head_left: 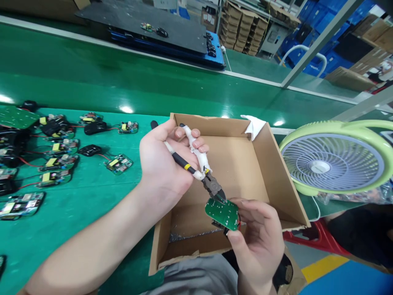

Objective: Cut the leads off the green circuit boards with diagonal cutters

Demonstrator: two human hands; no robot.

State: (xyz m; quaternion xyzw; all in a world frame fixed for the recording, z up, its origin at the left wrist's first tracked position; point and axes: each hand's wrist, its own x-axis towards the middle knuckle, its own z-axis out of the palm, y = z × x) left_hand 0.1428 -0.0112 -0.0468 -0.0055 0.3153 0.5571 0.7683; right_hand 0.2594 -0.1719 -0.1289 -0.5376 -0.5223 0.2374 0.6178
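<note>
My left hand [167,164], palm up, is curled around diagonal cutters [213,187]. Their handles are wrapped in black and white tape, with a yellow band. The cutter tips point down to the right and meet the upper edge of a small green circuit board [222,214]; whether they touch it I cannot tell. Between thumb and fingers, my right hand [260,237] grips that board by its right side, solder side up. Dark parts and a bit of red wire show beneath it. Both hands are over an open cardboard box [221,159] with silvery scraps along its near inner side.
Several circuit boards [119,164] wired to black housings [89,150] lie on the green mat at left. A white cloth [254,126] hangs on the box's far right corner. Right of the box is a green fan [333,162]. Black sheets [153,28] lie across the rail.
</note>
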